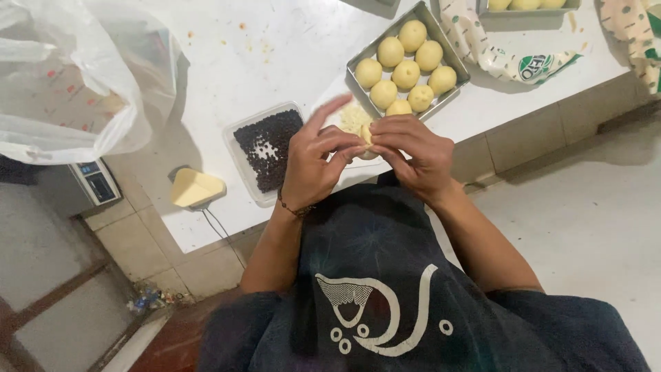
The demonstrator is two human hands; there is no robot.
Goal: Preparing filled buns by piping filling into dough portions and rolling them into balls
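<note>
Both of my hands meet over the edge of a white counter (275, 62), pinching one pale yellow lump of dough (365, 136) between the fingertips. My left hand (315, 162) wears a thin bracelet and has its index finger raised. My right hand (413, 151) curls over the dough from the right. Just beyond them stands a square metal tray (358, 65) holding several round dough balls (406, 72). A clear plastic box (237, 162) of small dark pieces (272, 141) lies left of my hands, with some shredded pale filling (353, 117) beside it.
A large clear plastic bag (69, 76) lies at the far left. A yellow wedge-shaped object (195, 187) sits near the counter edge above a cable. A small scale (96, 180) is beside it. A second tray (527, 5) and patterned paper wraps (509, 58) lie at the back right.
</note>
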